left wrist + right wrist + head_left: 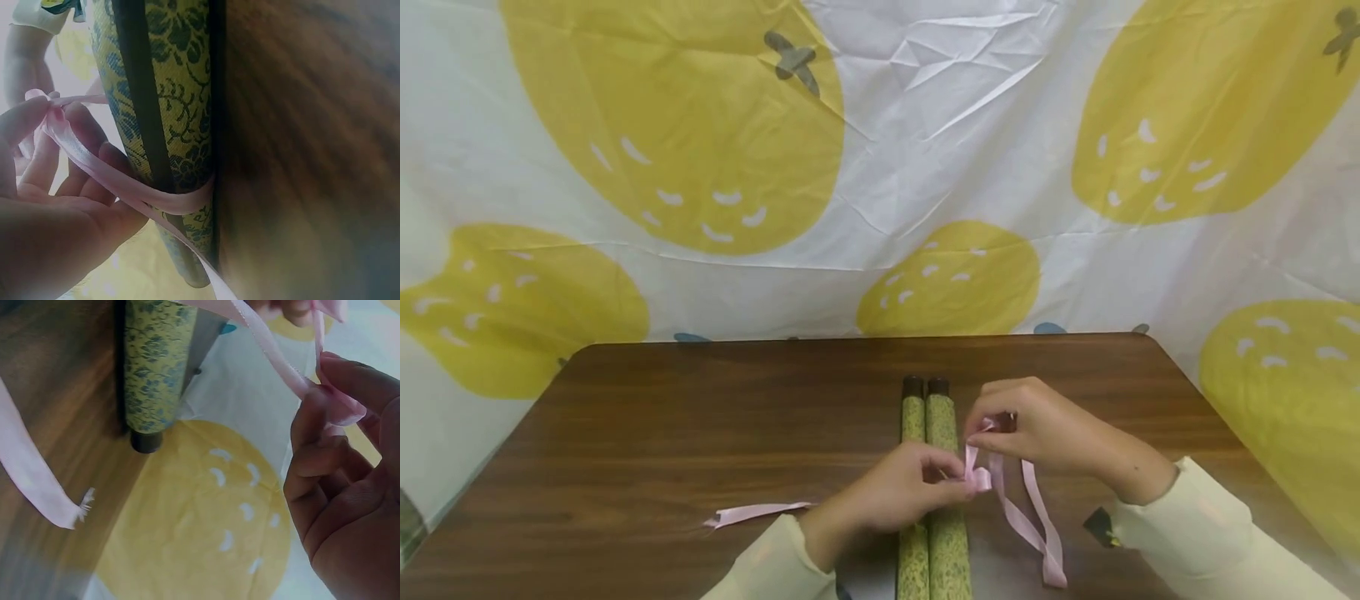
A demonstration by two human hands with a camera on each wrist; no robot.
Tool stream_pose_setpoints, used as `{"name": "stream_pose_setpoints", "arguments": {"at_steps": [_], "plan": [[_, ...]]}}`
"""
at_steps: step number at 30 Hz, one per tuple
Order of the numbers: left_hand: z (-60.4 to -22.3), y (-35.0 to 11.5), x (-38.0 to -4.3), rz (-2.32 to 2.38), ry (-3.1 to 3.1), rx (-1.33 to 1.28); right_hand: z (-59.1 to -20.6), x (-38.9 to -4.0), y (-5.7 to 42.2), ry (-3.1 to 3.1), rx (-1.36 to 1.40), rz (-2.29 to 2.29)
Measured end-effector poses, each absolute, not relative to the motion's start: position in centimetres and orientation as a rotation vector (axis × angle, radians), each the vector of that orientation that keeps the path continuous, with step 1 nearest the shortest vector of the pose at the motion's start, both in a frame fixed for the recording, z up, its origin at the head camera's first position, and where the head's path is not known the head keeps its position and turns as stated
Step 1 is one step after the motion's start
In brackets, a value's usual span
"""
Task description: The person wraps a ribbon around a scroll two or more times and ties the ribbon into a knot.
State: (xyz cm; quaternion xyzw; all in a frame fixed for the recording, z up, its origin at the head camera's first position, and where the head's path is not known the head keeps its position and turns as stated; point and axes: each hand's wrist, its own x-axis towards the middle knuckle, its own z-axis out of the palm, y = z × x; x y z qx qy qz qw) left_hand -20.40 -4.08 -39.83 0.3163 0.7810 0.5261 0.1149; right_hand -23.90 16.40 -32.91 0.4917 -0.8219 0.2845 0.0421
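Note:
Two scrolls (942, 425) in yellow-green floral fabric with dark end knobs lie side by side on the table. A pink ribbon (181, 203) wraps around scroll fabric in the left wrist view. Above the scrolls' right side, my left hand (898, 492) pinches the ribbon between thumb and fingers where it bunches. Just beyond and to the right, my right hand (1037, 421) pinches a folded part of the ribbon (344, 412), raised off the table. Ribbon lengths hang below the right hand. The scrolls' near ends are out of view.
One ribbon tail (760, 512) lies on the brown wooden table (700, 425), left of the scrolls. A small dark object (1101, 527) shows beside the right sleeve. Behind the table hangs a white cloth (925, 150) printed with yellow fruit.

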Motion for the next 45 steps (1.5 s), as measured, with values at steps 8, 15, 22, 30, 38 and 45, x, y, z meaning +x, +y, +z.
{"name": "stream_pose_setpoints", "arguments": {"at_steps": [8, 15, 22, 30, 38, 45], "plan": [[-40.0, -4.0, -20.2, 1.584, 2.256, 0.856, -34.5, -23.4, 16.9, -2.615, 1.291, 0.828], [-40.0, -4.1, -20.2, 1.619, 2.234, 0.826, -35.0, -21.4, 16.4, -2.608, 1.134, 1.009], [-40.2, -4.1, -20.3, 1.643, 2.197, 0.838, -35.9, -21.0, 16.1, -2.701, 1.204, 1.118], [-40.2, -4.0, -20.6, 1.636, 2.194, 0.837, -36.2, -21.1, 16.3, -2.62, 1.335, 1.198], [-39.7, -4.0, -20.2, 1.654, 2.181, 0.822, -34.7, -20.3, 15.8, -2.581, 1.364, 1.373], [-40.1, -3.8, -20.5, 1.653, 2.199, 0.829, -36.5, -21.3, 16.5, -2.61, 1.296, 1.469]]}}
